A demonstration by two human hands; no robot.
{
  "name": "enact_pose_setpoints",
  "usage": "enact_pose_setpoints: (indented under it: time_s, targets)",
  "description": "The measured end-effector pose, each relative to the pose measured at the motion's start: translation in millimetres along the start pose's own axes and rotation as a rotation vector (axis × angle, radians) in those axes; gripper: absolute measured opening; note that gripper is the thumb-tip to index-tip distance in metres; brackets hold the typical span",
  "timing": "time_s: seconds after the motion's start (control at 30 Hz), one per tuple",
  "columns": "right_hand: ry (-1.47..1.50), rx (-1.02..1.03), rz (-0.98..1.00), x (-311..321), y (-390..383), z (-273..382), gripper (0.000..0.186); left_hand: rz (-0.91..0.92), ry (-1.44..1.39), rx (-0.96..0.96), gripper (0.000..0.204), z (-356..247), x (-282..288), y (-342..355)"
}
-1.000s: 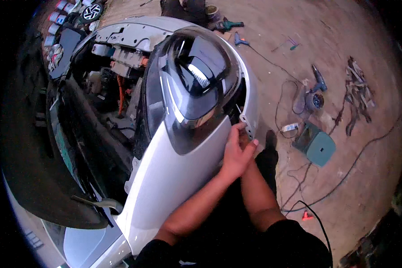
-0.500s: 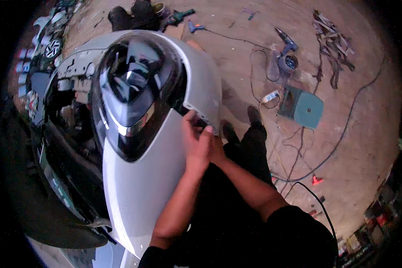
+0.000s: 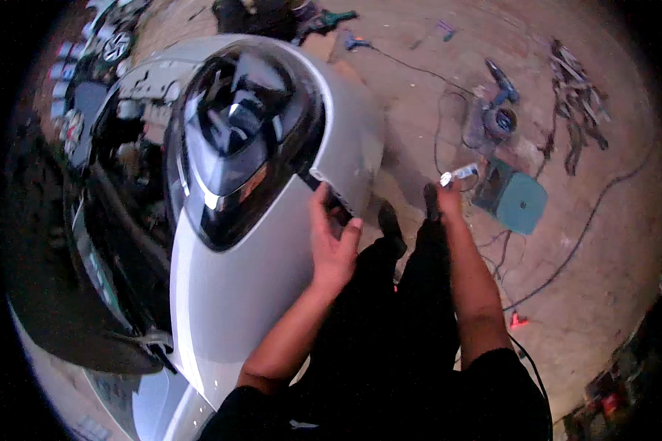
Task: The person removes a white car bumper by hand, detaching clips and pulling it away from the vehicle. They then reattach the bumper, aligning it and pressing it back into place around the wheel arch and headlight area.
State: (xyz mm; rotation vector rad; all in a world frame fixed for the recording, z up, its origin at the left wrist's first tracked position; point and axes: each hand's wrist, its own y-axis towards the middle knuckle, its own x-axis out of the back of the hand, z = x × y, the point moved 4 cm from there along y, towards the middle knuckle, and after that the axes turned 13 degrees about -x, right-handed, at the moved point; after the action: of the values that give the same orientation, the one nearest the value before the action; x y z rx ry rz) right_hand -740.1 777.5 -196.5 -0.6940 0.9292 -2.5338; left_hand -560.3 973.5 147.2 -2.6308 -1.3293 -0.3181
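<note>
A white car's front corner fills the left half, with a dark headlight [image 3: 246, 140] between the fender [image 3: 265, 287] and the bumper [image 3: 357, 125]. My left hand [image 3: 335, 246] is at the seam between fender and bumper, thumb and forefinger around a dark strip [image 3: 336, 208] there; its other fingers are hidden. Over the floor to the right, my right hand [image 3: 450, 201] is raised off the car. Its fingers are drawn together by a small pale thing [image 3: 446, 178] too blurred to name. That overlaps a white bar [image 3: 465, 171], which looks like a power strip.
A teal case [image 3: 522, 206] lies on the floor beside a heat-gun-like tool [image 3: 502, 81] and a tangle of straps [image 3: 577, 103]. Cables [image 3: 588, 228] cross the floor. Dark bags [image 3: 257, 18] sit beyond the bumper. My feet [image 3: 391, 220] stand beside the car.
My right hand has left the seam beside my left hand and moved right, over the floor. The left hand stays at the seam. The whole view has shifted slightly.
</note>
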Motion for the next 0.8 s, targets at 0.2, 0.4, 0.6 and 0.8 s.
enact_pose_setpoints:
  time_s: [0.2,0.4,0.6,0.8]
  targets:
    - [-0.163,0.150,0.203,-22,8,133,0.063,-0.044,0.122,-0.026,0.067,3,-7,-61]
    - [-0.063,0.319,0.589,-107,-51,287,0.073,-0.460,-0.537,0.621,0.049,101,-43,-81]
    - [-0.045,0.351,0.728,-170,-10,351,0.078,-0.687,-0.878,0.558,0.029,156,-77,-57]
    - [-0.081,0.320,0.599,-213,-20,354,0.085,-0.909,-1.025,0.563,0.022,167,-92,-76]
